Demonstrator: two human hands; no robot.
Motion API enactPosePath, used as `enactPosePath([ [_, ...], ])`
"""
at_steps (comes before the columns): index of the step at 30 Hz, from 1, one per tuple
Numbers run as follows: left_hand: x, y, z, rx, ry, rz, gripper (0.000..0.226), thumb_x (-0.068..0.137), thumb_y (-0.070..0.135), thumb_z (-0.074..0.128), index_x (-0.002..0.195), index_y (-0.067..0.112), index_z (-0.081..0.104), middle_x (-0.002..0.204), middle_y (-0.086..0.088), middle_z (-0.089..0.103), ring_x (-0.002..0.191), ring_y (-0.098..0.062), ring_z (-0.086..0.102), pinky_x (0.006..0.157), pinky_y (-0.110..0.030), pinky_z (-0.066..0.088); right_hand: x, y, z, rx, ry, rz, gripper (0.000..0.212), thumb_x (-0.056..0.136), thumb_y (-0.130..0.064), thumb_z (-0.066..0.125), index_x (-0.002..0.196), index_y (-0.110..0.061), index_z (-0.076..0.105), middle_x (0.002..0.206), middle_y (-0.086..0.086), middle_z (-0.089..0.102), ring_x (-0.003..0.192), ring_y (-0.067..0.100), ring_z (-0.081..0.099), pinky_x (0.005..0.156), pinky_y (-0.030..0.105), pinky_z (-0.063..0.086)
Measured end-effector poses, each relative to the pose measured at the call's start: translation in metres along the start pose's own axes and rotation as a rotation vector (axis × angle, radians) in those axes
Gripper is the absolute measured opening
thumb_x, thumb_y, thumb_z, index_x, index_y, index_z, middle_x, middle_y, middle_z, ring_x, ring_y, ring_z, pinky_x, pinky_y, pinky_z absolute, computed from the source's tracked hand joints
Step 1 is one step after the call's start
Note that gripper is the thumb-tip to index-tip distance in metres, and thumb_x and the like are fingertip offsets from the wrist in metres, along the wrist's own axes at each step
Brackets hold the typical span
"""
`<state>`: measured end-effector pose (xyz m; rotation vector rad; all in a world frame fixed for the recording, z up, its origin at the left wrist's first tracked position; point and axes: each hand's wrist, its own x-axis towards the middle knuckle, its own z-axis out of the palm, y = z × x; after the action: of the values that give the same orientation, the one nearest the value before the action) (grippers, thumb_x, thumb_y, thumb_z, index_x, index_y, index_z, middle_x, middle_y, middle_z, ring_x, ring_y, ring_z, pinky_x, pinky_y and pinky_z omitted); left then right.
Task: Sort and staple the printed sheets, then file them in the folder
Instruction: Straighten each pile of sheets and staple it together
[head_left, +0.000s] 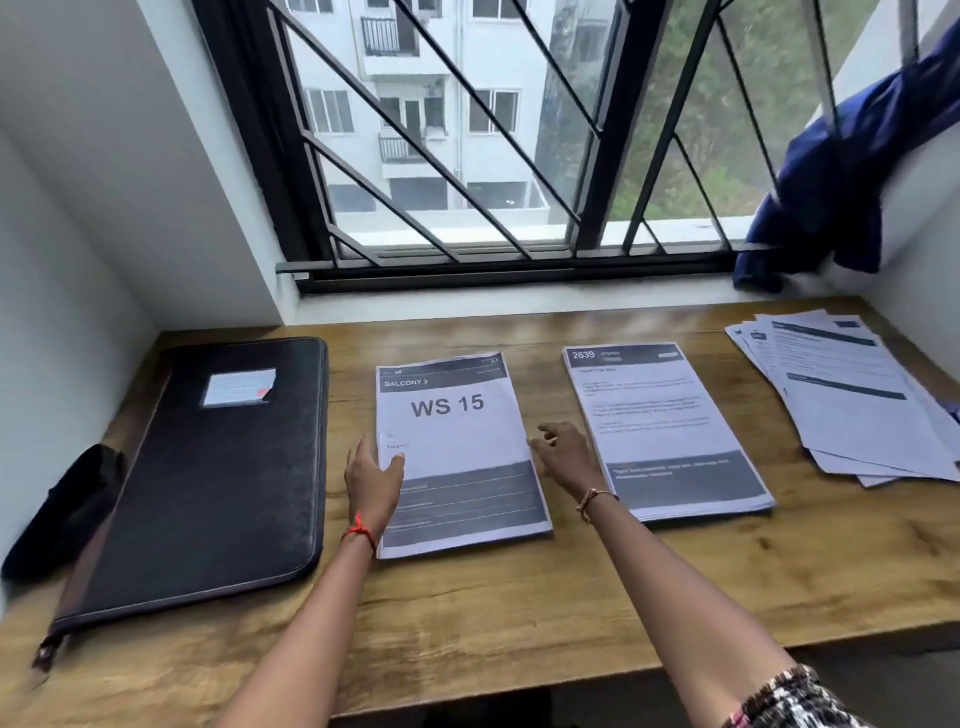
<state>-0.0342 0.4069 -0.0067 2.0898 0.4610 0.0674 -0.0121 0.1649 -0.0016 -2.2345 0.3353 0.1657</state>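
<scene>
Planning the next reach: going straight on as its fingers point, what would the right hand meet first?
The right hand would likely meet the right edge of the white printed stack headed WS 15.

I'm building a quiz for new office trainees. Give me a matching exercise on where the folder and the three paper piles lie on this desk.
Things
1 folder
2 WS 15 stack
3 2639 stack
4 loose sheets

Places or states
A fanned out, far right
B between the left hand and the right hand
C closed, far left
D squared up, just right of the right hand

Pairs: 1-C, 2-B, 3-D, 4-A
</scene>
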Motion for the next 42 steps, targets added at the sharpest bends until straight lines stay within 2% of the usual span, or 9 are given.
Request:
enactPosePath([
  [5,0.006,-0.001,-0.005,0.025,-0.019,-0.038,0.013,0.086,0.009,0.058,0.082,-0.003,0.060,0.086,-0.013,0.047,0.085,-0.030,0.047,0.070,-0.031,0.033,0.009,-0.008,0.008,-0.044,-0.008,-0.006,0.020,0.088,-0.009,0.058,0.072,-0.001,0.067,0.079,0.012,0.059,0.076,0.021,0.055,0.076,0.027,0.038],
  [7,0.011,-0.006,-0.004,0.032,-0.032,-0.045,0.019,0.087,0.010,0.057,0.092,-0.007,0.064,0.090,-0.016,0.051,0.093,-0.034,0.051,0.076,-0.032,0.036,0.013,-0.010,0.012,-0.061,-0.004,-0.042,0.048,0.087,-0.004,0.056,0.045,-0.013,0.037,0.050,0.001,0.034,0.051,0.011,0.031,0.061,0.026,0.027],
  [14,0.019,-0.013,-0.002,0.037,-0.039,-0.074,0.022,0.089,0.007,0.053,0.086,-0.012,0.063,0.090,-0.024,0.052,0.086,-0.033,0.050,0.080,-0.037,0.041,0.015,-0.018,0.015,-0.135,-0.008,-0.043,0.055,0.088,-0.003,0.056,0.042,-0.015,0.028,0.046,-0.002,0.028,0.046,0.008,0.024,0.044,0.020,0.024],
  [19,0.022,-0.016,0.000,0.026,-0.047,-0.091,0.026,0.089,0.008,0.054,0.105,-0.010,0.064,0.104,-0.027,0.060,0.102,-0.038,0.055,0.092,-0.041,0.042,0.018,-0.018,0.017,-0.137,-0.010,-0.025,0.054,0.089,-0.004,0.055,0.043,-0.014,0.028,0.046,-0.001,0.028,0.046,0.009,0.025,0.043,0.020,0.024],
  [28,0.021,-0.011,-0.003,0.039,-0.049,-0.083,0.019,0.088,0.005,0.055,0.070,0.000,0.060,0.102,-0.023,0.055,0.100,-0.034,0.052,0.093,-0.040,0.043,0.016,-0.019,0.018,-0.104,0.009,-0.024,0.054,0.089,-0.003,0.056,0.044,-0.014,0.029,0.047,-0.001,0.030,0.046,0.009,0.026,0.044,0.016,0.031],
  [32,0.018,-0.003,-0.002,0.079,-0.028,-0.017,0.016,0.087,0.005,0.054,0.100,-0.004,0.057,0.117,-0.020,0.042,0.112,-0.034,0.040,0.098,-0.041,0.036,0.013,-0.016,0.016,-0.057,0.053,-0.039,0.048,0.087,-0.004,0.056,0.049,-0.012,0.029,0.050,0.002,0.031,0.049,0.012,0.028,0.046,0.017,0.028],
  [35,0.015,0.007,0.003,0.118,0.002,0.073,0.029,0.085,0.004,0.056,0.113,-0.005,0.053,0.123,-0.020,0.038,0.117,-0.037,0.033,0.097,-0.039,0.033,0.007,-0.011,0.007,-0.028,0.082,-0.019,0.018,0.088,-0.008,0.056,0.083,0.007,0.064,0.085,0.021,0.062,0.081,0.030,0.056,0.076,0.031,0.044],
  [37,0.011,0.017,0.009,0.138,0.008,0.134,0.043,0.085,0.004,0.056,0.126,-0.006,0.046,0.128,-0.020,0.035,0.122,-0.036,0.031,0.094,-0.037,0.034,0.002,-0.008,-0.004,-0.011,0.100,-0.008,0.031,0.090,-0.013,0.056,0.116,0.004,0.060,0.117,0.021,0.059,0.110,0.031,0.054,0.095,0.032,0.040],
  [42,-0.004,0.052,0.035,0.131,-0.023,0.291,0.048,0.082,-0.001,0.055,0.128,-0.007,0.042,0.132,-0.021,0.033,0.126,-0.034,0.030,0.097,-0.035,0.034,-0.007,0.011,-0.046,0.005,0.202,-0.009,0.033,0.090,-0.014,0.058,0.118,0.003,0.060,0.115,0.023,0.059,0.107,0.031,0.056,0.092,0.028,0.038],
])
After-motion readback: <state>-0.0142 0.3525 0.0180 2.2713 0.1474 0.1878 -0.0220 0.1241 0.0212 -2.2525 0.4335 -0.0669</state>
